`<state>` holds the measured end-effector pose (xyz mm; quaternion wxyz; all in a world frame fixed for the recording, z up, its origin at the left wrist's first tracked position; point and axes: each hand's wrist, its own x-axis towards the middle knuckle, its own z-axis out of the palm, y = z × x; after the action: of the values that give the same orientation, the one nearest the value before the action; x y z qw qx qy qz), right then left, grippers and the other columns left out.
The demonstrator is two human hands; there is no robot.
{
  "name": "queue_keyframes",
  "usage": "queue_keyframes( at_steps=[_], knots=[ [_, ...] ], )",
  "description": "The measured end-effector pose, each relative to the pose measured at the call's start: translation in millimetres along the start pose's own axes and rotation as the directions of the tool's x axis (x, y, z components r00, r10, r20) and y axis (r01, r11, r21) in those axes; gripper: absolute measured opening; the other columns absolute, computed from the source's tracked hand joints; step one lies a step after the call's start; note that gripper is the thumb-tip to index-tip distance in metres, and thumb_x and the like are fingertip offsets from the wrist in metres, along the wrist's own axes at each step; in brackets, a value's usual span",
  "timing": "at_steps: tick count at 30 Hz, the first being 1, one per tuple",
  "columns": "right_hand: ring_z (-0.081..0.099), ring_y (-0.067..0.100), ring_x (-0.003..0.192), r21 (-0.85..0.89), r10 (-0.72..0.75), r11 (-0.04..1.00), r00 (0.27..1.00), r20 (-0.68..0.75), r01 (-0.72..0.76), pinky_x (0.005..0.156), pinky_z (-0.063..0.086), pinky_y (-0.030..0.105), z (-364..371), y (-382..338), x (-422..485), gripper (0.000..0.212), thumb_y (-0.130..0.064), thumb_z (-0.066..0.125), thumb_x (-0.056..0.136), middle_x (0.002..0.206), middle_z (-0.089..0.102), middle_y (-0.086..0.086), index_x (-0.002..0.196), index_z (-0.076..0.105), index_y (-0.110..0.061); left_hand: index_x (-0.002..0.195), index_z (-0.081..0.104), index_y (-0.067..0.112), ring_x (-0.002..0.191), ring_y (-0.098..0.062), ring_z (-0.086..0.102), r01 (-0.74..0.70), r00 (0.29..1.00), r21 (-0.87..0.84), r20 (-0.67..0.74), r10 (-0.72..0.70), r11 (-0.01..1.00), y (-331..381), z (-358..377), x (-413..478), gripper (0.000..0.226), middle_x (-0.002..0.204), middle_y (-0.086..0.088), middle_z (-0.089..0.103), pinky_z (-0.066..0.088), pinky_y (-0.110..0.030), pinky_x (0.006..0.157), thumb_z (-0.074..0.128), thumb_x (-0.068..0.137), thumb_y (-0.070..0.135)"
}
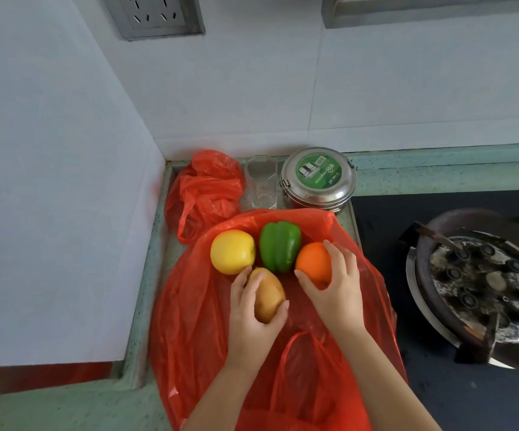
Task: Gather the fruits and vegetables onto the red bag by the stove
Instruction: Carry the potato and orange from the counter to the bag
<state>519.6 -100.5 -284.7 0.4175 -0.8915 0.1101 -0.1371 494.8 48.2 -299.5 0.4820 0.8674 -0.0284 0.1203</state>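
The potato (269, 295) lies on the flattened red bag (196, 321) with its long axis running roughly away from the person, its narrower far end pointing at the gap between the yellow fruit (232, 251) and the green bell pepper (280, 245). Its skin is tan and smooth. The left hand (248, 325) grips it, fingers curled round the left side and thumb pressed on the right.

The right hand (342, 293) cups the orange (311, 262), fingers over its far side and thumb under its near edge. The orange sits just right of the pepper, touching it or nearly so. The pepper lies lengthwise too, broad lobed end toward the wall, narrower end toward the person. All 4 pieces sit close together on the bag's far half, left of the black stove (438, 399).

Behind them stand a crumpled second red bag (205, 188), a clear plastic container (261, 181) and a round steel lunch tin (317, 181). The tin's lid bears a green label with a picture of stacked tins; its white writing is too small to read.
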Motion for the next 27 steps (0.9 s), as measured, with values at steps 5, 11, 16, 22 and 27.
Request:
queue_keyframes(
  at_steps=[5, 11, 16, 22, 27],
  knots=[
    [0.040, 0.027, 0.119, -0.052, -0.018, 0.998, 1.000, 0.005, 0.018, 0.084, 0.043, 0.039, -0.5, 0.4, -3.4, 0.072, -0.039, 0.077, 0.069, 0.135, 0.043, 0.006, 0.130, 0.046, -0.018, 0.126, 0.045, 0.025, 0.128, -0.008, 0.031, -0.066, 0.998, 0.122, -0.008, 0.068, 0.990, -6.0, -1.4, -0.6, 0.059, 0.137, 0.000, 0.038, 0.024, -0.017, 0.105, 0.063, 0.073, 0.046],
    [0.040, 0.028, 0.120, -0.088, -0.046, 0.995, 0.999, 0.001, 0.046, 0.084, 0.044, 0.040, -6.1, -1.4, -7.7, 0.072, -0.037, 0.078, 0.068, 0.136, 0.043, 0.007, 0.131, 0.047, -0.019, 0.127, 0.044, 0.024, 0.126, -0.014, 0.032, -0.101, 0.994, 0.210, -0.007, 0.105, 0.973, -5.5, -4.6, -1.2, 0.060, 0.136, -0.007, 0.042, 0.032, -0.036, 0.102, 0.060, 0.075, 0.048],
    [0.040, 0.028, 0.121, -0.115, -0.079, 0.990, 0.997, 0.012, 0.079, 0.084, 0.044, 0.039, -12.6, -5.5, -13.0, 0.071, -0.036, 0.077, 0.069, 0.135, 0.044, 0.008, 0.130, 0.047, -0.017, 0.127, 0.045, 0.021, 0.125, -0.019, 0.035, -0.117, 0.993, 0.232, 0.013, 0.118, 0.966, -4.0, -8.6, -3.7, 0.059, 0.136, -0.011, 0.043, 0.031, -0.036, 0.101, 0.059, 0.076, 0.047],
    [0.045, 0.032, 0.116, -0.141, -0.161, 0.977, 0.987, 0.012, 0.161, 0.081, 0.046, 0.040, -19.1, -9.2, -23.8, 0.065, -0.032, 0.079, 0.068, 0.130, 0.049, 0.012, 0.124, 0.052, -0.013, 0.125, 0.045, 0.016, 0.120, -0.026, 0.040, -0.165, 0.986, 0.292, 0.023, 0.166, 0.942, -0.8, -16.5, -8.7, 0.057, 0.133, -0.014, 0.045, 0.032, -0.034, 0.101, 0.056, 0.078, 0.045],
    [0.047, 0.035, 0.113, -0.226, -0.222, 0.947, 0.974, 0.050, 0.228, 0.078, 0.051, 0.047, -28.6, -11.5, -36.5, 0.055, -0.027, 0.076, 0.072, 0.125, 0.052, 0.013, 0.119, 0.053, -0.011, 0.126, 0.048, 0.012, 0.121, -0.027, 0.040, -0.165, 0.986, 0.323, 0.037, 0.161, 0.932, 3.4, -25.3, -15.3, 0.057, 0.133, -0.015, 0.047, 0.036, -0.040, 0.100, 0.055, 0.079, 0.045]
  ],
)
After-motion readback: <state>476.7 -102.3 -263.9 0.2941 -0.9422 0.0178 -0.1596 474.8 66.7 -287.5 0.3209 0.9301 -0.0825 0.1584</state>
